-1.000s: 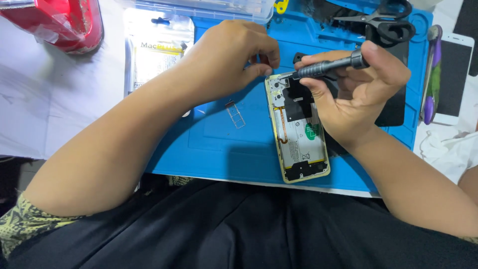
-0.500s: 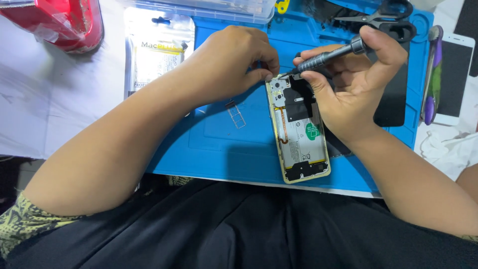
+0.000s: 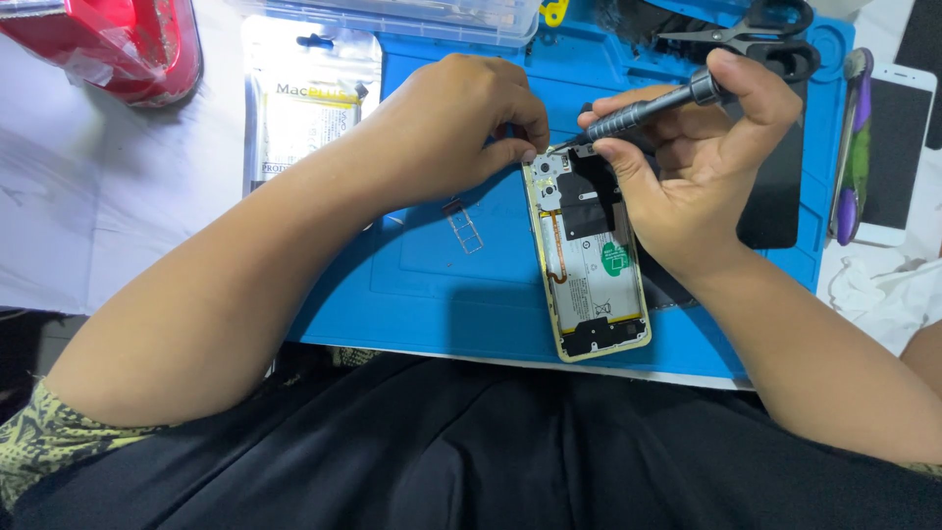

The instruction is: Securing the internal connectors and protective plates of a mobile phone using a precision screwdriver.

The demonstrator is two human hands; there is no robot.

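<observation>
Opened phone (image 3: 592, 263), back cover off, lies face down on the blue work mat (image 3: 432, 285), long axis running away from the person, gold frame visible, dark shields and a green sticker showing inside. Right hand (image 3: 697, 167) closed around a dark grey screwdriver (image 3: 643, 110), thumb and fingers pinching the shaft, forefinger curled over the cap end; tip angled down to the phone's top edge. Left hand (image 3: 456, 123) curled, fingertips pinched together at the phone's top left corner, touching it; whether anything small sits between those fingers cannot be told. A small metal card tray (image 3: 465, 225) lies on the mat just left of the phone, apart from it. Black scissors (image 3: 756, 31) at the mat's far edge. Packaged part in a clear bag (image 3: 299, 98) on the tabletop (image 3: 108, 206) left of the mat, red wrapped object (image 3: 108, 39) beyond it. White phone (image 3: 893, 147) and a purple-green tool (image 3: 852, 147) lie to the right of the mat.
</observation>
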